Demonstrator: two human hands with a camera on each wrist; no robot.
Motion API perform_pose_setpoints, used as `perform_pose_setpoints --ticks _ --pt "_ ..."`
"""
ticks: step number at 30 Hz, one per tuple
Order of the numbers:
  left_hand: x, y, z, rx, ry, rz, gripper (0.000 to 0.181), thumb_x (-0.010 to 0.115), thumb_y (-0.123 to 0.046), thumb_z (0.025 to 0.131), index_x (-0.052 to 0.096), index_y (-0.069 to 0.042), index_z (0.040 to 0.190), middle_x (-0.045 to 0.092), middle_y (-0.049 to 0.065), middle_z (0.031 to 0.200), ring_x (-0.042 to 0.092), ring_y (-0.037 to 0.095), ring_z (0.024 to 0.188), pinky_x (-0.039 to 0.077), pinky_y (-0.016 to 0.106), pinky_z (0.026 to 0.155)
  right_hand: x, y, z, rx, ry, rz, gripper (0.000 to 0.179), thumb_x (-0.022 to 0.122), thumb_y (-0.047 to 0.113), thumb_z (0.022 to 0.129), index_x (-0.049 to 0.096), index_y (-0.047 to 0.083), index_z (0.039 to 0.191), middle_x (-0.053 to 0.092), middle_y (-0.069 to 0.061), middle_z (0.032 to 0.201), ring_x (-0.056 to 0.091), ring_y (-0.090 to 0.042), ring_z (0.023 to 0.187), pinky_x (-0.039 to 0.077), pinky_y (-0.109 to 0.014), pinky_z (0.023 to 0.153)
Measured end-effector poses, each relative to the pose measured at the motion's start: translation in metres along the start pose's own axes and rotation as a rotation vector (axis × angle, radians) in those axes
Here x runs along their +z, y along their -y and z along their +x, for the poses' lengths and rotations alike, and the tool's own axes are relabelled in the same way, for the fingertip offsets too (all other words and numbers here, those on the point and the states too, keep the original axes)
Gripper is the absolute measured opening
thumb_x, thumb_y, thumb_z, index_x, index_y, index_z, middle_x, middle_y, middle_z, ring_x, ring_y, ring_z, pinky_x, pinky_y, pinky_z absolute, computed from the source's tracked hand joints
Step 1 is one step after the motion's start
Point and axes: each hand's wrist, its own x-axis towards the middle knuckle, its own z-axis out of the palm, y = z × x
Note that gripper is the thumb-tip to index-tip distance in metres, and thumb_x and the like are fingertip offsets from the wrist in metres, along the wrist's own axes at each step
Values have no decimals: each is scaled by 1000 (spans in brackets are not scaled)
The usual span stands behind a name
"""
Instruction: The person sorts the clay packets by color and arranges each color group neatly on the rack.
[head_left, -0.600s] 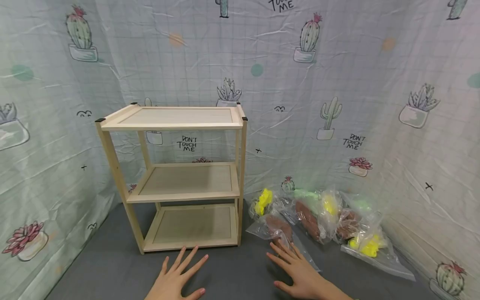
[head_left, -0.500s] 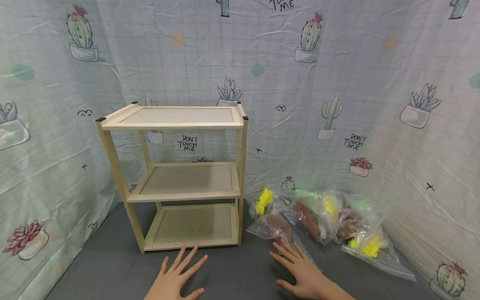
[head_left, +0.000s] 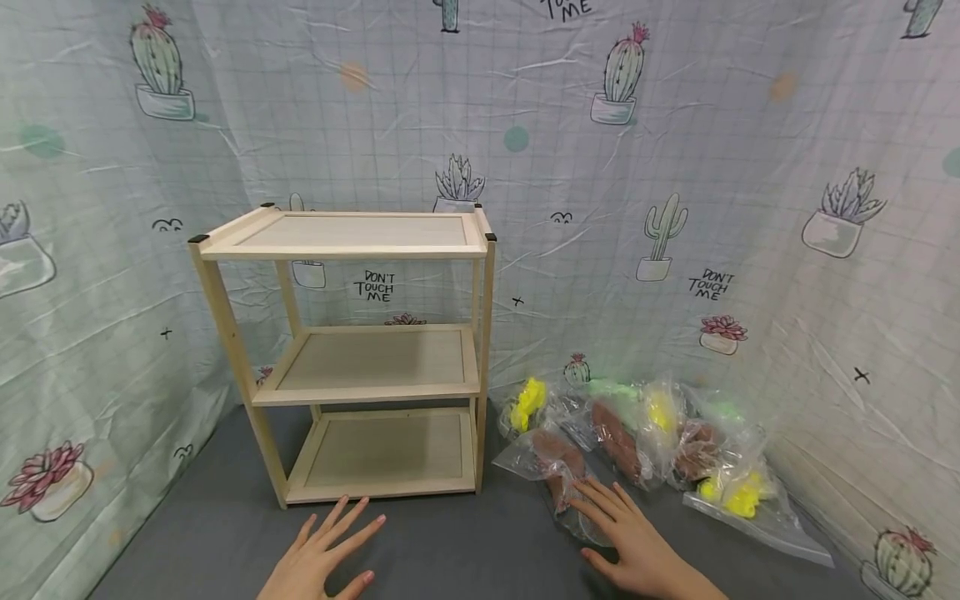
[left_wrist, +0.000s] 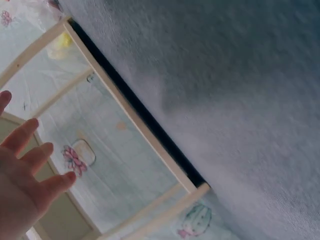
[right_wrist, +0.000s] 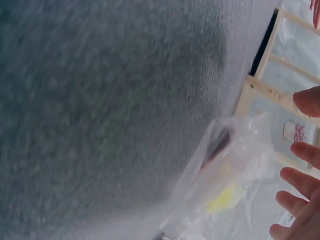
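Observation:
My left hand [head_left: 311, 557] is spread with straight fingers in front of the wooden three-tier shelf [head_left: 366, 393], holding nothing. In the left wrist view its fingers [left_wrist: 35, 160] overlap the shelf's frame. My right hand [head_left: 628, 537] is also spread, its fingertips overlapping the nearest clear plastic bag [head_left: 525, 457], which has a brown item [head_left: 558, 454] inside. The right wrist view shows the fingers [right_wrist: 300, 182] apart, with the bag [right_wrist: 215, 160] beyond them on the grey surface. Nothing is gripped by either hand.
Several more clear bags lie right of the shelf, with a yellow item [head_left: 529, 403], a long brown item [head_left: 617, 440] and another yellow item [head_left: 742, 498] inside. Cactus-print sheeting [head_left: 570, 183] encloses the grey work surface [head_left: 457, 550] at the back and sides.
My left hand has drifted left and my right hand has drifted right, widening the gap between them. The shelf and bags stay where they were.

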Motion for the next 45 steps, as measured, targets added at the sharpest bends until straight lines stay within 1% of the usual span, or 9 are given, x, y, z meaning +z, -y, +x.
perform_pose_setpoints --ticks 8,13,15,20,23,30,39,41,45 --pt "-12 8 -1 -47 -86 -183 60 75 -24 69 51 -32 124 41 -11 134 10 -20 126 40 57 77 -2 -10 0 44 -69 -27 68 77 29 65 50 12 125 49 -9 129 35 -22 126 -6 -15 108" --pt "-18 15 -1 -77 -114 -192 56 74 -23 71 53 -30 123 49 -7 129 21 -21 121 43 56 76 -2 -13 2 100 -90 -34 65 77 28 65 53 10 123 54 -9 124 42 -25 120 -9 -12 106" --pt "-21 18 -1 -87 -142 -181 55 74 -22 71 54 -28 122 51 -9 127 26 -20 118 45 52 77 -1 -13 3 128 -98 -47 63 77 28 66 53 10 122 55 -8 122 46 -27 116 -2 -17 108" --pt "-28 26 1 -52 -277 -210 55 77 -8 65 60 -20 116 50 -16 123 36 -18 113 40 9 85 1 -13 5 184 -103 -65 60 75 27 69 53 9 121 56 -9 121 50 -30 113 26 -43 98" --pt "-32 34 2 -22 -362 -250 55 76 2 62 62 -12 113 52 -16 119 41 -18 110 31 -2 85 1 -15 8 208 -106 -56 57 74 25 71 53 7 121 56 -12 120 50 -33 112 35 -54 90" --pt "-37 58 6 -164 -497 -367 40 68 10 68 64 -4 106 67 -4 97 52 -19 87 40 0 70 -1 -19 12 278 -92 4 54 70 24 75 51 9 124 55 -13 121 49 -32 113 39 -53 88" --pt "-55 75 22 -369 -637 -439 30 61 12 76 59 7 105 56 -29 92 55 -17 77 43 3 62 -1 -21 14 305 -99 33 53 68 25 78 50 10 125 53 -14 123 50 -32 112 42 -54 82" --pt "-51 92 24 -371 -671 -544 31 59 12 77 57 8 107 59 -24 92 57 -13 77 44 4 62 0 -22 15 307 -102 38 52 68 24 78 50 10 125 54 -15 122 50 -32 112 42 -54 82" --pt "-20 154 18 -321 -687 -820 35 59 9 79 55 5 114 63 -9 100 61 -1 80 46 8 64 1 -22 16 309 -103 58 51 68 22 78 51 10 124 53 -15 122 49 -32 113 41 -54 83"
